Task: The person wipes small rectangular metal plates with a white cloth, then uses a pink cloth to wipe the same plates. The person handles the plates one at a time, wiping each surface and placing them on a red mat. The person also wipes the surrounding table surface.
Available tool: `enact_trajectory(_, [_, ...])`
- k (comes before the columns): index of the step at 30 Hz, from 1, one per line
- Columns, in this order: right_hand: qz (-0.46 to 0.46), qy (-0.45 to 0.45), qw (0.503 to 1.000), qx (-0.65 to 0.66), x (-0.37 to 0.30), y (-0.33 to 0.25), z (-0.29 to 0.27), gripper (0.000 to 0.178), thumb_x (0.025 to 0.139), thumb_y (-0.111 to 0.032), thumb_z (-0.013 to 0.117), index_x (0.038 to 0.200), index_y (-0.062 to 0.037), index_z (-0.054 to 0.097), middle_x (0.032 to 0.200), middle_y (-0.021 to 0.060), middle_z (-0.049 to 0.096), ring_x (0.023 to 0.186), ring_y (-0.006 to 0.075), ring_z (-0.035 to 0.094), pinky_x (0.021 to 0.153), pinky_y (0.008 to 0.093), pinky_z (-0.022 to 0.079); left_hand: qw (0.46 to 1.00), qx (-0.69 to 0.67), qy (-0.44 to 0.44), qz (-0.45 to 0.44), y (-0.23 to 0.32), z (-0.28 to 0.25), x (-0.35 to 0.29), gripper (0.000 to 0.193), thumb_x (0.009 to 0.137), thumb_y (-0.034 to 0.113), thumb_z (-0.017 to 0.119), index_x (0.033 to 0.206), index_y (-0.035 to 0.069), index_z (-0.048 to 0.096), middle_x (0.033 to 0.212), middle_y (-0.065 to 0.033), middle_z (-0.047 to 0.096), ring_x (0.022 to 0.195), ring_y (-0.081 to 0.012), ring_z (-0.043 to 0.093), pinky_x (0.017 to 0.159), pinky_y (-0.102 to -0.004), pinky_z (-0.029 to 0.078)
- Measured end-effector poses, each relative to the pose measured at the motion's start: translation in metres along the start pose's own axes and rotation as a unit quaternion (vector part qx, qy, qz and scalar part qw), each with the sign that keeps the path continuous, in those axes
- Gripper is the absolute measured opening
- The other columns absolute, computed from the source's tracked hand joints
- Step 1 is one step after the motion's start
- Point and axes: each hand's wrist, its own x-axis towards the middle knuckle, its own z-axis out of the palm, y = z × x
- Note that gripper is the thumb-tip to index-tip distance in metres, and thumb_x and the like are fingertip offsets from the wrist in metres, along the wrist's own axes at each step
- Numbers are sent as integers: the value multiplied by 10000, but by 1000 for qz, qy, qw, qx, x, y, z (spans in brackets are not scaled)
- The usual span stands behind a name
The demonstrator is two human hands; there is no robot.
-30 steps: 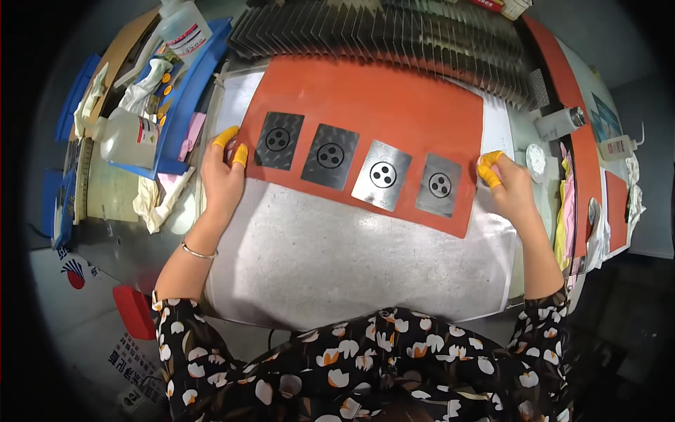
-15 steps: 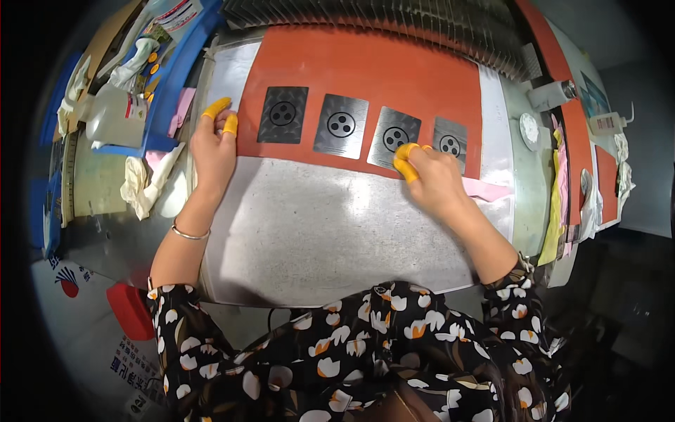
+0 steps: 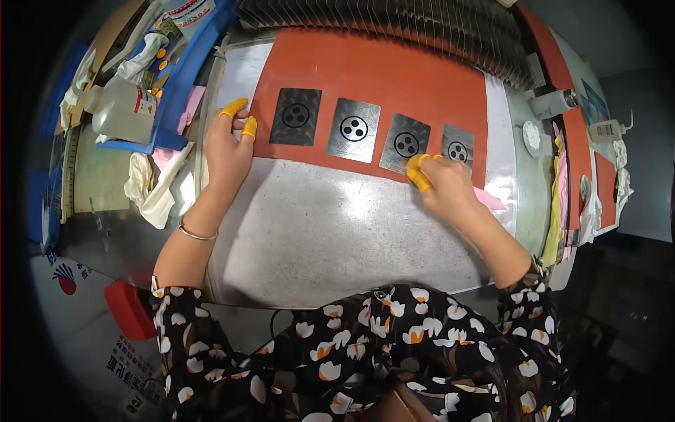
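Four-cornered metal plates lie in a row on a red mat (image 3: pixel 394 63), each with a black ring of three dots. The leftmost plate (image 3: pixel 296 133) looks dark; the second plate (image 3: pixel 354 148) shines silver. At the lower right corner of the third plate (image 3: pixel 406 126) is my right hand (image 3: pixel 450 190), its yellow-capped fingers bunched together; whatever is under them is hidden. This hand partly covers the bottom of the rightmost plate (image 3: pixel 458 133). My left hand (image 3: pixel 229 151) rests by the mat's left edge, yellow-capped thumb and finger apart, holding nothing.
A pink cloth (image 3: pixel 489 199) sticks out beside my right wrist. Along the back stands a dark rack of upright sheets (image 3: pixel 394 24). A blue tray (image 3: pixel 172 105), a plastic bottle (image 3: pixel 123 112) and crumpled white cloths (image 3: pixel 151 193) crowd the left; a small white dish (image 3: pixel 531 137) sits right.
The whole scene has shifted slightly right in view. My right fingers have slid a little toward me along the third plate's lower corner. My left hand stays by the mat's edge.
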Motion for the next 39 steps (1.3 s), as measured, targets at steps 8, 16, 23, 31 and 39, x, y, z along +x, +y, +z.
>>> enact_trajectory(8, [-41,-12,998,39,13,-22,6,72,724,-77,573,777,-31,586,680,144,594,621,318,583,546,407,463,1000,-8,-12,27,3,4,3,282,788,48,585,1064,2,558,890,-88,571,729,-156,546,693,-260,452])
enact_trajectory(16, [174,81,977,90,-87,81,-169,154,778,-123,624,837,15,590,799,116,634,733,199,608,678,280,453,998,-24,-48,-15,-1,5,-1,290,862,79,530,1127,-39,511,983,-98,528,865,-147,527,775,-243,422])
enact_trajectory(23, [211,191,934,-215,-42,241,-252,133,743,-146,574,824,-51,617,755,165,622,737,336,598,659,424,463,998,9,-49,27,-8,8,2,273,891,91,482,1131,-38,496,1025,-142,523,928,-228,527,841,-308,409])
enact_trajectory(31, [144,148,926,-316,12,293,-241,131,715,-133,601,835,-84,615,764,132,628,760,309,614,663,427,479,997,26,-66,19,-5,2,6,273,897,67,435,1142,-46,478,1082,-162,511,1002,-257,499,895,-323,377])
enact_trajectory(39, [85,101,929,-346,24,285,-242,255,743,-269,571,978,-174,591,866,89,626,825,284,615,674,409,494,997,-13,-76,-13,-33,14,15,382,915,226,461,1137,-83,481,1119,-215,526,1023,-288,520,874,-333,428])
